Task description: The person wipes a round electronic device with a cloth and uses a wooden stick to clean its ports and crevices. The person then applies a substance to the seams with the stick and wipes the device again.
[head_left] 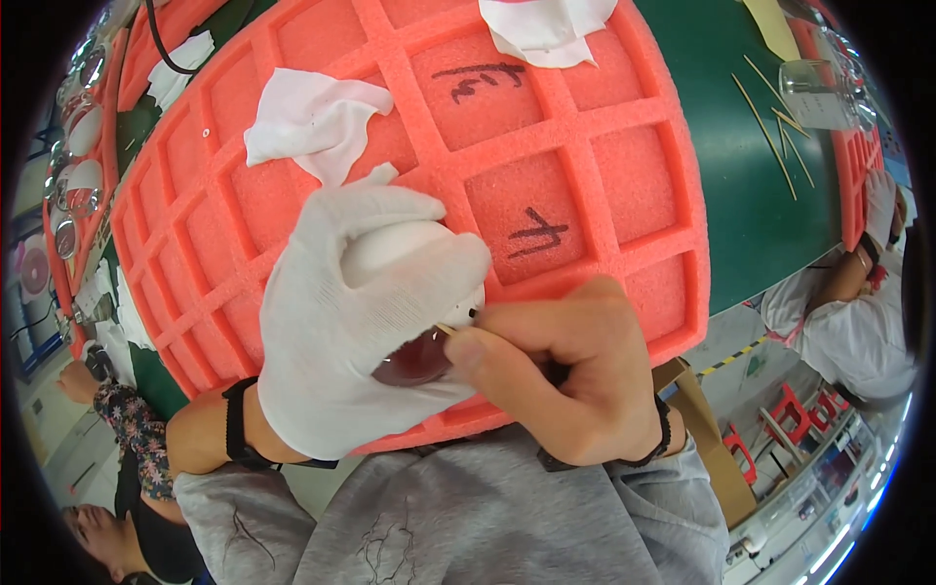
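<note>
My left hand [331, 322], in a white knit glove, is wrapped round a rounded white object [390, 252] with a dark reddish, glossy, see-through part [417, 361] on its near side. My bare right hand [580, 380] pinches a thin wooden stick [446, 329], its visible end close to the object. A small black spot [473, 313] shows by the right fingertips; whether it belongs to the object I cannot tell. Both hands are over the near part of a coral foam tray [580, 132] with square compartments. The gloved fingers cover much of the object.
White cloths [317, 122] lie on the tray. On the green table [721, 185] to the right are several thin sticks [764, 136] and a clear glass jar [817, 96]. Other people work at both sides; a gloved hand [880, 207] shows at right. Glossy rounded pieces [83, 185] line the far left.
</note>
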Tool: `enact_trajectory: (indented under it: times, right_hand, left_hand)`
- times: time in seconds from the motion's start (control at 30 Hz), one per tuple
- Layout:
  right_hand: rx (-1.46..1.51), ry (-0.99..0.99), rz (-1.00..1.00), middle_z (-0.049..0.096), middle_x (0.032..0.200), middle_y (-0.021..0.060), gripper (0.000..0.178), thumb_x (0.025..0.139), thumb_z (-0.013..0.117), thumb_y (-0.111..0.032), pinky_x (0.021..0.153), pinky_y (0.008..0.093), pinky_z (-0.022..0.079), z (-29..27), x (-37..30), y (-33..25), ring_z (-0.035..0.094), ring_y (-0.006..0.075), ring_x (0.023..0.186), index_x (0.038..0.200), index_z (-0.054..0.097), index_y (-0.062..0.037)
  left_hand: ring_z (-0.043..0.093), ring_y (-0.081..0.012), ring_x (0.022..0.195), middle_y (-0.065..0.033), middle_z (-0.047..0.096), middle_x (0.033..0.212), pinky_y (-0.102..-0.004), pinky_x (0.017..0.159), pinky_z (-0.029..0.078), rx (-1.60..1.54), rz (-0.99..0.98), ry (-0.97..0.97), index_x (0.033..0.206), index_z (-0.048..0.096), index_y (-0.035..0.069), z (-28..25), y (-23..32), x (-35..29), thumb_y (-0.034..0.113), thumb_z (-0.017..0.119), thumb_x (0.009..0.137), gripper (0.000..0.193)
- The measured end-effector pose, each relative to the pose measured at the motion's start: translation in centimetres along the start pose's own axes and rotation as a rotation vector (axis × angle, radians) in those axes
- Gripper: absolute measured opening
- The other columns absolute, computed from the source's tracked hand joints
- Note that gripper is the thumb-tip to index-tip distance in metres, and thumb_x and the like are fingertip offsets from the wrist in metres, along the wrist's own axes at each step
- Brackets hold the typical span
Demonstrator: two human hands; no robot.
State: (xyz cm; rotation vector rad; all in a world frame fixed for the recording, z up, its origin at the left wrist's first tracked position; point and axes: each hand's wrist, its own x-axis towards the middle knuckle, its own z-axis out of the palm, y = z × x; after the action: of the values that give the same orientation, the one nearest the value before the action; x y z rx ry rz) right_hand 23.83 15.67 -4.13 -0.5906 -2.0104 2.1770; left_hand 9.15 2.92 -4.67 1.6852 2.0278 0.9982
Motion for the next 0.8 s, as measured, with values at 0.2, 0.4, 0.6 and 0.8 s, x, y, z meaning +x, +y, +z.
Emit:
enact_trajectory:
  times: [0.2,0.4,0.6,0.8]
  right_hand:
    - [-0.011,0.020,0.007,0.037,0.046,0.0009,0.032,0.094,0.061,-0.003,0.042,0.0308,0.023,0.3,-0.4,0.0,0.030,0.0087,0.040,0.062,0.055,0.0021]
    - [0.052,0.046,0.114,0.038,0.046,0.0011,0.031,0.093,0.061,-0.002,0.042,0.0307,0.024,-0.6,-1.6,0.2,0.031,0.0079,0.041,0.063,0.056,0.0022]
    - [0.027,0.017,0.040,0.039,0.047,0.0013,0.029,0.094,0.061,-0.002,0.042,0.0300,0.026,-0.5,-1.6,0.7,0.032,0.0076,0.042,0.066,0.059,0.0029]
    - [0.046,0.064,-0.054,0.038,0.048,0.0010,0.029,0.095,0.061,-0.002,0.042,0.0303,0.024,0.4,-0.7,0.4,0.031,0.0074,0.043,0.066,0.059,0.0032]
  left_hand:
    - [0.061,-0.0332,0.108,-0.0197,0.056,0.119,-0.0567,0.106,0.045,0.042,0.037,-0.056,0.116,0.067,0.007,-0.5,0.1,-0.2,0.013,0.093,0.057,0.064]
    - [0.061,-0.0341,0.109,-0.0202,0.056,0.119,-0.0572,0.106,0.045,-0.009,0.038,0.021,0.115,0.067,0.007,0.3,-0.1,-0.3,0.014,0.093,0.056,0.065]
    - [0.061,-0.0339,0.109,-0.0197,0.056,0.119,-0.0558,0.106,0.045,0.009,0.030,0.023,0.114,0.066,0.006,0.4,0.0,-0.3,0.015,0.092,0.057,0.063]
    - [0.060,-0.0328,0.108,-0.0190,0.056,0.117,-0.0535,0.104,0.047,0.055,0.043,0.048,0.112,0.066,0.006,0.5,0.3,-0.1,0.015,0.092,0.058,0.061]
